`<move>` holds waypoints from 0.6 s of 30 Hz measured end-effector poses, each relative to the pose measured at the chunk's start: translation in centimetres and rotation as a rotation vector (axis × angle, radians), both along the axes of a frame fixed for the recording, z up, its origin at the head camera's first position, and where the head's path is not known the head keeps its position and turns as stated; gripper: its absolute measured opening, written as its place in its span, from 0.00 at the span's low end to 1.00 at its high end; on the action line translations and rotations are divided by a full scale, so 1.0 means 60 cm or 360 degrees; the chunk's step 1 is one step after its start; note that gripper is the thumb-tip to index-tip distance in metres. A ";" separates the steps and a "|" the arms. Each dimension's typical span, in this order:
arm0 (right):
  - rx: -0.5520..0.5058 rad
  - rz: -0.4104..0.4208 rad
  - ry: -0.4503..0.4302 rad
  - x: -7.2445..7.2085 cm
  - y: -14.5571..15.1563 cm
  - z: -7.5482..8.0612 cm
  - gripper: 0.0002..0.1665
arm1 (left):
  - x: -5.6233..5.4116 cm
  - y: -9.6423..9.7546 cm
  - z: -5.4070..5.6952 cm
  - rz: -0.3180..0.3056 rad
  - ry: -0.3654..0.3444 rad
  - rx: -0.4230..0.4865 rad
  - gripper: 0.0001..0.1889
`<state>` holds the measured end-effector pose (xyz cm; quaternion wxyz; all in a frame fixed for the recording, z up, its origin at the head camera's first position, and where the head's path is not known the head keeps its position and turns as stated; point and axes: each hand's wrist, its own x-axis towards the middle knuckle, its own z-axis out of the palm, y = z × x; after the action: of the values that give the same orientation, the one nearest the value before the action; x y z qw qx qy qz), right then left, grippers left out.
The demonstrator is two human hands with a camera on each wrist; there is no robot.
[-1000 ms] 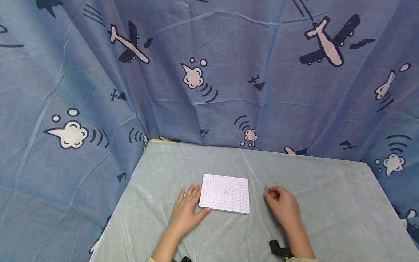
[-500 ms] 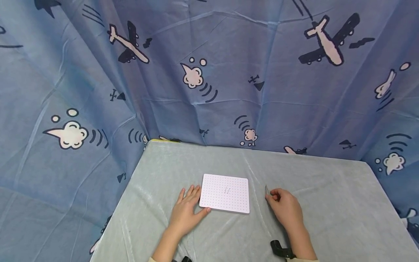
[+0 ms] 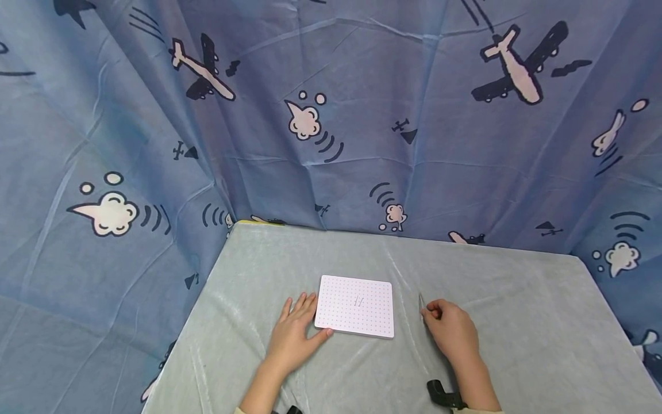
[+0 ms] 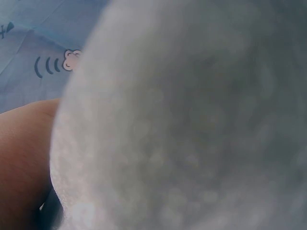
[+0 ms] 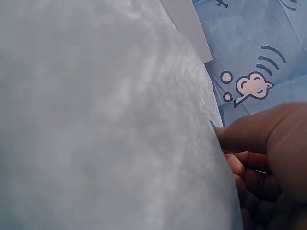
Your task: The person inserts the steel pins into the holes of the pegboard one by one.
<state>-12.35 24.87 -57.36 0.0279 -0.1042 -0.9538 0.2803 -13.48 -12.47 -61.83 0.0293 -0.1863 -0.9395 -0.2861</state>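
Note:
A white rounded board (image 3: 336,319) with a grid of small dots lies on the cloth in the head view. Two short thin slanting marks (image 3: 359,301) show near its middle. My left hand (image 3: 293,335) lies spread at the board's left side, fingertips at the left edge and thumb at the front edge. To the right of the board, my right hand (image 3: 451,329) pinches a thin, pointed, silvery thing (image 3: 421,301) between thumb and index finger; I cannot tell its kind. Its small tip (image 5: 212,124) juts past the thumb in the right wrist view.
A pale grey-green cloth (image 3: 289,253) covers the table, slightly creased. Blue curtains (image 3: 362,115) printed with planes and clouds hang behind it and at both sides. A black wrist mount (image 3: 442,394) sits at my right wrist. Blurred cloth (image 4: 182,120) fills most of the left wrist view.
My right hand has shifted slightly right and toward me, and more of the pointed thing shows beyond its fingertips. The left hand and the board have stayed in place.

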 end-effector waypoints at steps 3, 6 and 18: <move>0.0008 0.0014 0.0023 0.001 0.000 0.000 0.11 | 0.000 0.000 -0.001 0.0000 0.0002 -0.0001 0.47; 0.0027 0.0017 0.0053 0.003 -0.001 0.000 0.08 | 0.000 0.000 -0.002 0.0001 0.0003 -0.0004 0.47; 0.0112 0.0027 0.0110 0.002 -0.006 -0.005 0.08 | 0.001 0.000 -0.001 0.0011 0.0003 -0.0002 0.47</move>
<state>-12.22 24.53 -57.66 0.0620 -0.0854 -0.9624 0.2502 -13.41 -12.47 -61.87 0.0312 -0.1833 -0.9403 -0.2852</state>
